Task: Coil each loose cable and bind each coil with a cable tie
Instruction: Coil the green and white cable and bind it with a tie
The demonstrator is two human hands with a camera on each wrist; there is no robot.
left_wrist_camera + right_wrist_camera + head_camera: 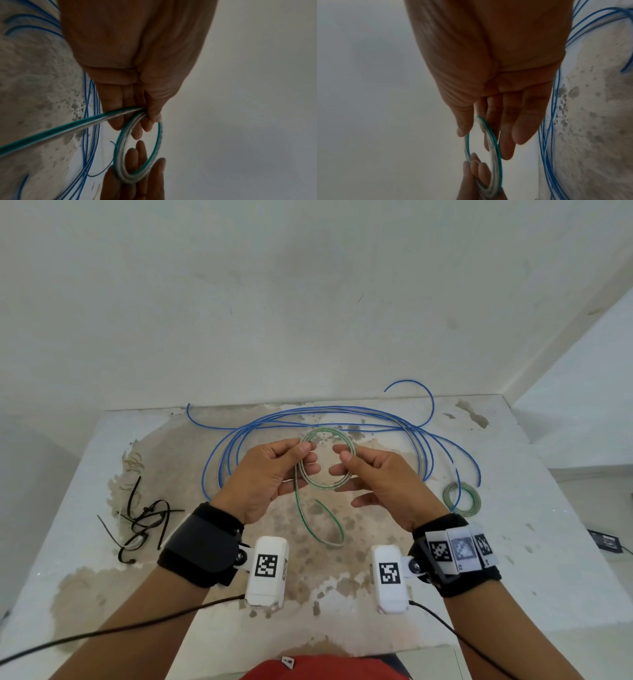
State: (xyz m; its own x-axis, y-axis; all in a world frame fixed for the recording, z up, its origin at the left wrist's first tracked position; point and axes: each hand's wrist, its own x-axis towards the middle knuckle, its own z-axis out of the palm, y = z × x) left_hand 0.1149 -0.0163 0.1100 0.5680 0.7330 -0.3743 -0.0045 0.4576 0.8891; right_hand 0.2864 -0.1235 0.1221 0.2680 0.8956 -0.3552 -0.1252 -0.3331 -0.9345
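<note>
Head view: green-white cable (325, 460) in small multi-turn coil, tail dangling; both hands pinching it.

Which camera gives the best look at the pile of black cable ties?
The head view. It alone shows the black cable ties, lying in a loose tangle on the table, apart from the left hand. Both wrist views show only fingers, the green cable coil and blue cable; no ties.
</note>
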